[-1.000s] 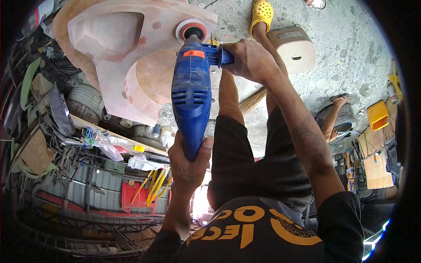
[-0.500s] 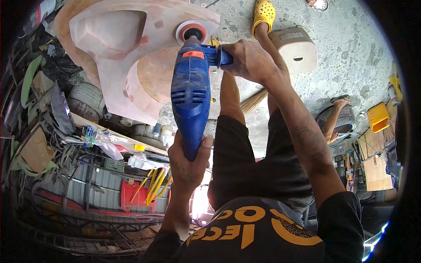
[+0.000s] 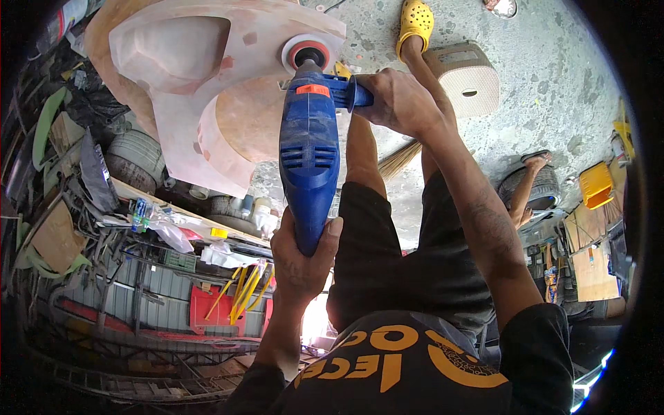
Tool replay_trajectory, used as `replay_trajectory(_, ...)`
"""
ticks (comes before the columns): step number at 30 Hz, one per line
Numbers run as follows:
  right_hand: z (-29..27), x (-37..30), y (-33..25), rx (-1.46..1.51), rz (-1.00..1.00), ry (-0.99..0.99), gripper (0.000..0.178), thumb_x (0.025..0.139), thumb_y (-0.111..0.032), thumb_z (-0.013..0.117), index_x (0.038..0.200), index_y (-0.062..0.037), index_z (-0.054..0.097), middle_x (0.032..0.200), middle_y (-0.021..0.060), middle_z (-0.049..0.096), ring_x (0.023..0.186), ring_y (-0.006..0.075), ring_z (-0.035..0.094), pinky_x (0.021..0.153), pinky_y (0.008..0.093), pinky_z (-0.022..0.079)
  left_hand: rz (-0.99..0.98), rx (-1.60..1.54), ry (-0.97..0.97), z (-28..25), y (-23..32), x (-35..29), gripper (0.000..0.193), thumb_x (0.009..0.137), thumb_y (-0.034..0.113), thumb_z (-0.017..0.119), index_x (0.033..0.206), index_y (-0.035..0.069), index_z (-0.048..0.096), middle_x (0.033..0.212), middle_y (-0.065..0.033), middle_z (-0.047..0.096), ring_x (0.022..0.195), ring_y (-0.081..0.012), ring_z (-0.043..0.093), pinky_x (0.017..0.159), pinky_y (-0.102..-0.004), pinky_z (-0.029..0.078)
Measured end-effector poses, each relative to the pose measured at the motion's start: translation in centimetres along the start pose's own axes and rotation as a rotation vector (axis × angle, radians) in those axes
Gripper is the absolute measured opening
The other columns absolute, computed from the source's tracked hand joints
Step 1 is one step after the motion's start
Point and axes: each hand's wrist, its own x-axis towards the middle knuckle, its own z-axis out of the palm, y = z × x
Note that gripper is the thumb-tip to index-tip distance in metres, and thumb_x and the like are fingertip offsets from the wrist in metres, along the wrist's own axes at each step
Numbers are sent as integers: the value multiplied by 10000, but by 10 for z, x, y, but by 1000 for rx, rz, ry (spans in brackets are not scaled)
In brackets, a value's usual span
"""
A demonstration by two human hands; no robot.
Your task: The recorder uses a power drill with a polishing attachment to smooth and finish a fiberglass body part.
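Observation:
A blue power drill (image 3: 309,173) with a round sanding disc (image 3: 299,50) on its front lies lengthwise ahead of me. My left hand (image 3: 302,266) is closed around the rear end of its body. Gripping the blue side handle is my right hand (image 3: 401,104), its fingers wrapped round it. The disc, white with a red ring, is over the right part of a whitish-pink moulded panel (image 3: 183,117); whether it touches cannot be told. That panel has a deep hollow and a large curved cut-out, with darker sanded patches.
A yellow clog (image 3: 416,24) is on a foot beside a beige plastic stool (image 3: 470,86). A straw broom (image 3: 401,160) lies on the concrete floor. Tyres (image 3: 135,155) and scrap crowd the left. At right are a bare leg with a sandalled foot (image 3: 536,160) and a yellow bin (image 3: 596,185).
The drill and its disc have shifted slightly to the right across the panel, and both hands have moved with it. The panel stays in place.

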Motion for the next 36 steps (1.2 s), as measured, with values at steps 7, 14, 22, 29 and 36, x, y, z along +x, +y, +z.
replay_trajectory(7,9,11,-6,0,-48,-34,295,815,-293,738,1003,-67,716,825,189,705,798,379,700,753,463,566,-3,-59,85,-1,-10,-3,280,913,222,715,1009,-2,576,683,-39,606,524,-97,576,497,-260,470)
replay_trajectory(14,9,11,-4,2,-29,-18,282,805,-288,739,977,-65,719,821,192,703,804,375,702,759,464,564,-21,-129,77,-1,-6,0,259,911,194,718,983,-2,565,666,-37,594,484,-90,551,452,-252,454)
replay_trajectory(22,-3,10,0,26,-28,-19,288,802,-258,738,1020,-73,703,845,196,696,834,398,683,788,479,549,1,-37,27,-1,2,0,394,952,228,624,1213,-65,579,763,-73,608,489,-106,532,458,-264,411)
replay_trajectory(29,4,16,-1,31,-56,-8,314,789,-276,755,1026,-77,703,848,184,698,848,385,687,802,467,552,7,-137,93,2,3,-1,244,933,190,696,994,-2,558,667,-30,582,475,-81,536,441,-247,437)
replay_trajectory(36,8,25,-14,-74,-73,-7,310,790,-312,768,1009,-100,713,879,159,709,876,354,700,807,452,558,-11,-193,101,-8,-6,2,223,944,184,684,1019,5,574,700,-28,598,460,-82,530,428,-245,419)
